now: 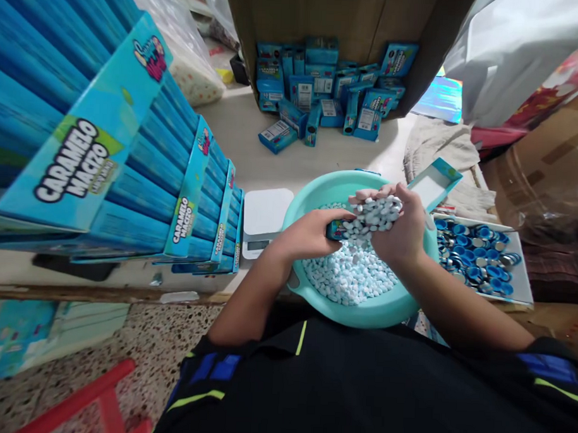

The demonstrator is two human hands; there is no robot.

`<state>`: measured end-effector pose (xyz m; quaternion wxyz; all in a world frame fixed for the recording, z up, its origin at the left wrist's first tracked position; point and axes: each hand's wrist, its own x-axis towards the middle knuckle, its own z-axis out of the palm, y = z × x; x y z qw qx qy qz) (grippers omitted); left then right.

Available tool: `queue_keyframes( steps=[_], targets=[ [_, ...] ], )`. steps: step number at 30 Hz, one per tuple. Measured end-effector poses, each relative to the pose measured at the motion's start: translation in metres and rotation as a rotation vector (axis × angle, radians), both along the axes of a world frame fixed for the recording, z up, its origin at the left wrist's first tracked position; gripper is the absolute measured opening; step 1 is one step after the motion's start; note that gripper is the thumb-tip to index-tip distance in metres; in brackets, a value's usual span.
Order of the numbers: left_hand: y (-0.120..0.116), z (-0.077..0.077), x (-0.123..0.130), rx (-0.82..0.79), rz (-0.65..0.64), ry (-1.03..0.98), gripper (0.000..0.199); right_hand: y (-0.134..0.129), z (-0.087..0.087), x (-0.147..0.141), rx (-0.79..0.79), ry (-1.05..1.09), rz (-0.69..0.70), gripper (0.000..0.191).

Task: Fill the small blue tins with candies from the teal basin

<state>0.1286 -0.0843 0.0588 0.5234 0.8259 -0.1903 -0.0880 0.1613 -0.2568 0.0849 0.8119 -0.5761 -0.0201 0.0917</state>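
Observation:
A turquoise basin [298, 286] holds a heap of small pale-blue candies [356, 279]. Over its left part my left hand [312, 233] is closed around a small blue box [336, 229], its end turned toward the right. Cupped beside it, my right hand [405, 224] holds a pile of the candies [377, 213], and some lie or fall between the box and the palm. The two hands are close together above the heap.
Stacked blue cartons [97, 146] rise at the left, beside a white scale [267, 212]. Small blue boxes [322, 85] lie in and before a cardboard box [319, 15]. At right are an open tray [432, 183] and a white box of blue caps [521, 269].

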Motion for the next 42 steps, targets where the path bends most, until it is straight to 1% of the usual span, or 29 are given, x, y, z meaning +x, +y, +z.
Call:
queue_keyframes(
  steps=[4, 8, 10, 11, 14, 15, 17, 19, 21, 26, 30, 37, 40, 42],
  targets=[
    [0.0, -0.001, 0.0, -0.027, 0.006, 0.004, 0.061, -0.001, 0.001, -0.003, -0.161, -0.062, -0.021, 0.038],
    [-0.001, 0.001, 0.0, -0.05, 0.028, 0.015, 0.058, -0.005, -0.001, -0.009, -0.237, -0.162, 0.022, 0.043],
    [-0.001, 0.003, 0.0, -0.049, 0.039, 0.03, 0.056, -0.01, -0.003, -0.01, -0.294, -0.301, 0.087, 0.044],
    [-0.001, 0.004, 0.0, -0.047, 0.048, 0.035, 0.056, -0.012, -0.003, -0.011, -0.336, -0.397, 0.145, 0.044],
    [-0.001, 0.009, -0.001, -0.065, 0.067, 0.037, 0.055, -0.019, -0.003, -0.009, -0.495, -0.727, 0.354, 0.032],
    [-0.001, 0.009, -0.002, -0.077, 0.074, 0.035, 0.055, -0.02, -0.003, -0.007, -0.54, -0.816, 0.395, 0.027],
    [-0.001, 0.01, -0.003, -0.108, 0.11, 0.034, 0.054, -0.022, -0.003, -0.004, -0.59, -0.924, 0.4, 0.018],
    [-0.001, 0.009, -0.003, -0.143, 0.161, 0.039, 0.055, -0.025, -0.005, 0.0, -0.603, -0.946, 0.357, 0.016],
    [0.0, 0.006, -0.003, -0.162, 0.202, 0.046, 0.055, -0.027, -0.007, 0.003, -0.616, -0.925, 0.323, 0.017],
    [0.002, 0.004, -0.001, -0.119, 0.256, 0.045, 0.05, -0.033, -0.012, 0.009, -0.65, -0.862, 0.272, 0.018],
    [0.0, 0.006, -0.002, -0.071, 0.259, 0.029, 0.047, -0.033, -0.015, 0.012, -0.658, -0.864, 0.261, 0.019],
    [-0.002, 0.008, -0.006, 0.005, 0.202, 0.016, 0.05, -0.032, -0.018, 0.013, -0.687, -0.86, 0.224, 0.022],
    [-0.001, 0.008, -0.006, 0.004, 0.211, 0.001, 0.05, -0.031, -0.017, 0.011, -0.651, -0.867, 0.219, 0.019],
    [-0.001, 0.007, -0.006, -0.015, 0.225, 0.0, 0.049, -0.029, -0.016, 0.009, -0.615, -0.863, 0.249, 0.019]
  ],
)
